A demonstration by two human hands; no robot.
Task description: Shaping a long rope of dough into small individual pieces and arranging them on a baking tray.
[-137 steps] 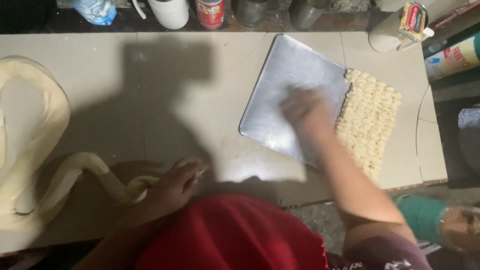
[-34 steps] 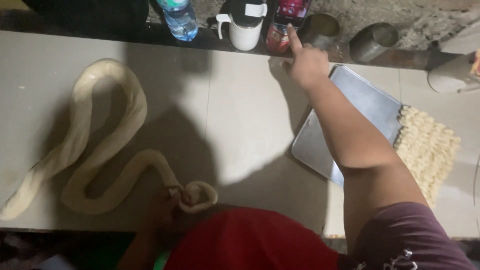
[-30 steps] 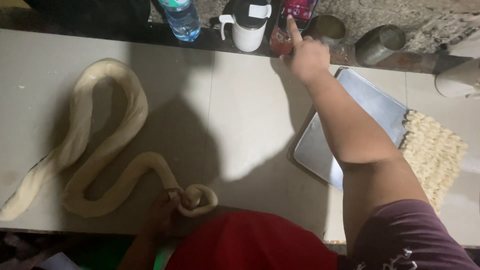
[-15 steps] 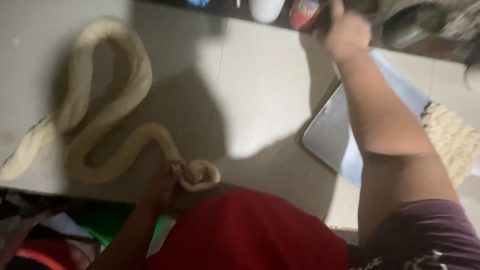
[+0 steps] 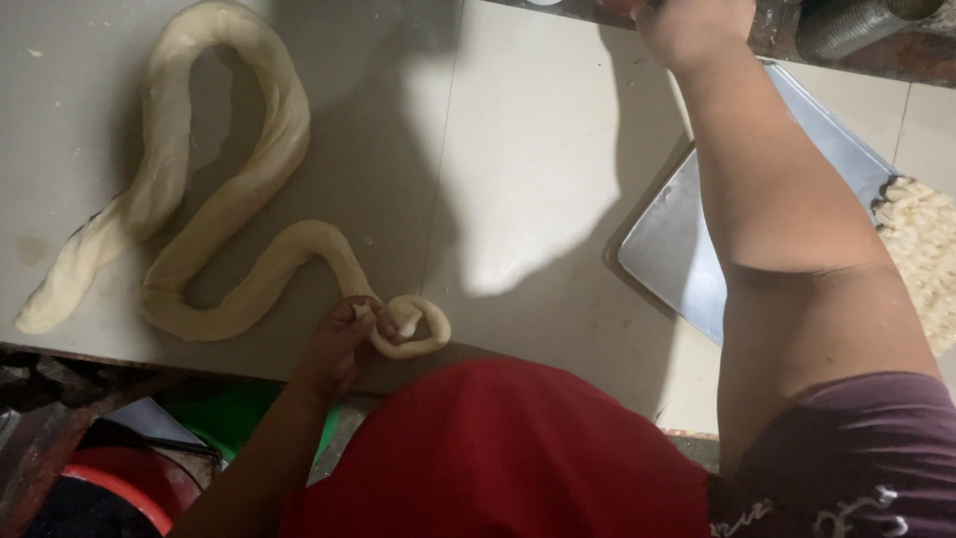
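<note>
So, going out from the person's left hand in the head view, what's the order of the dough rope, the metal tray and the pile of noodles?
From the left hand:
1. Dough rope: its curled end is pinched in the fingers.
2. Metal tray: across the table, to the right.
3. Pile of noodles: beyond the tray, at the right edge.

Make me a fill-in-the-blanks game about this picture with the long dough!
1. The left hand pinches the thin end of the long dough rope, curled there into a small ____.
2. The right hand reaches toward the ____ edge of the table.
3. The tray under the right arm is made of ____.

Missing words: loop; far; metal
</note>
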